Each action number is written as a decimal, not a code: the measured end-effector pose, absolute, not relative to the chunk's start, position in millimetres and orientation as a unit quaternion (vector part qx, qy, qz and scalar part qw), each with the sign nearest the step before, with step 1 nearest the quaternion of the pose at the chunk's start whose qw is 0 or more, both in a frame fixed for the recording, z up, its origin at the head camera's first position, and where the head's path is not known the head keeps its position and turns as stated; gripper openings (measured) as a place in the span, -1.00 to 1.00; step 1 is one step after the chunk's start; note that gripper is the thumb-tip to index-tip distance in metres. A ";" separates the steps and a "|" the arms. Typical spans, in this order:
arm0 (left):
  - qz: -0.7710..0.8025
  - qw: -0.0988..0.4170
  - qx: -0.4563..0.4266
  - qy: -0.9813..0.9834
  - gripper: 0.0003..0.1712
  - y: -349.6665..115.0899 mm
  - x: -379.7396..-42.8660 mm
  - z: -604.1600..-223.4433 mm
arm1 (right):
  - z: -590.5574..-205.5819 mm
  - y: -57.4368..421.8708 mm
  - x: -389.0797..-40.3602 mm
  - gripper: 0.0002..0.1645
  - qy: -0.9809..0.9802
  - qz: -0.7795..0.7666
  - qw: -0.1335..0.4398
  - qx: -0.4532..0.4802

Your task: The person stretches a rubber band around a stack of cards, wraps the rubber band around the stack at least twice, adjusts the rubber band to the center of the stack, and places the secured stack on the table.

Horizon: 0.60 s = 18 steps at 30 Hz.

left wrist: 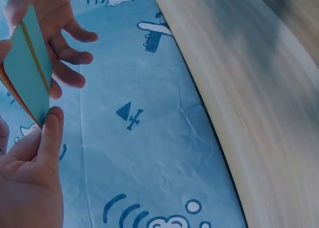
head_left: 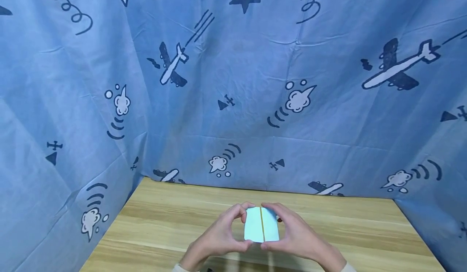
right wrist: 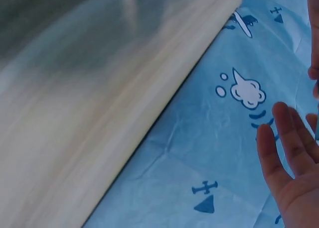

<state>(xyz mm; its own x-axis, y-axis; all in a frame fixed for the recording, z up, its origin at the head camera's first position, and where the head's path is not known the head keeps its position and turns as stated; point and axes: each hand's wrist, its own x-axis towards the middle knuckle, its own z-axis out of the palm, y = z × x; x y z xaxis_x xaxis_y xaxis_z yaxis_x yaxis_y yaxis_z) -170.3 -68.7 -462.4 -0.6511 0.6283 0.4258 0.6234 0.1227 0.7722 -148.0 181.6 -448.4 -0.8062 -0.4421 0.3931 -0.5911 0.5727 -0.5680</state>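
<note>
A small mint-green notebook (head_left: 253,225) with a thin yellow band down its cover is held up above the table. My left hand (head_left: 222,231) pinches its left side, thumb at the near edge and fingers at the far edge. On the opposite side, my right hand (head_left: 299,233) grips it between thumb and forefinger. The left wrist view shows the notebook (left wrist: 30,63) edge-on, with orange along one edge; the right hand's other fingers (left wrist: 72,54) spread away from it. Only a sliver of the notebook enters the right wrist view, beside the right hand (right wrist: 299,188).
Beneath the hands lies a wood-grain table (head_left: 164,211). Blue fabric (head_left: 233,122) printed with planes, clouds and stars hangs behind it and along both sides. A small dark thing (head_left: 210,270) shows at the bottom edge of the head view, too cut off to identify.
</note>
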 end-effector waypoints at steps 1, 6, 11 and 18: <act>0.516 0.003 0.420 0.747 -0.39 -69.3 -171.7 -462.6 | -447.9 181.6 -148.8 0.04 -0.880 0.359 0.101 0.293; 0.517 0.005 0.432 0.739 -0.39 -72.1 -178.0 -464.8 | -448.1 176.9 -153.3 -0.04 -0.879 0.368 0.077 0.294; 0.518 0.014 0.435 0.737 -0.41 -74.6 -186.5 -463.5 | -448.5 171.6 -157.0 0.01 -0.890 0.349 0.099 0.276; 0.515 0.024 0.442 0.734 -0.42 -77.1 -199.0 -460.4 | -445.3 163.6 -164.8 0.03 -0.911 0.318 0.109 0.240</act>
<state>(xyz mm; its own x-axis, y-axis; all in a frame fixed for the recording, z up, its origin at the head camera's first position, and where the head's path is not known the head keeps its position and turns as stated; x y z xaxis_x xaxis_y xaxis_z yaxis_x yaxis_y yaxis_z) -199.0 -77.1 -460.4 -0.6079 0.6735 0.4206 0.6242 0.0780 0.7774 -164.8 163.6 -445.3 -0.8613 -0.3671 0.3512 -0.5059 0.6833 -0.5265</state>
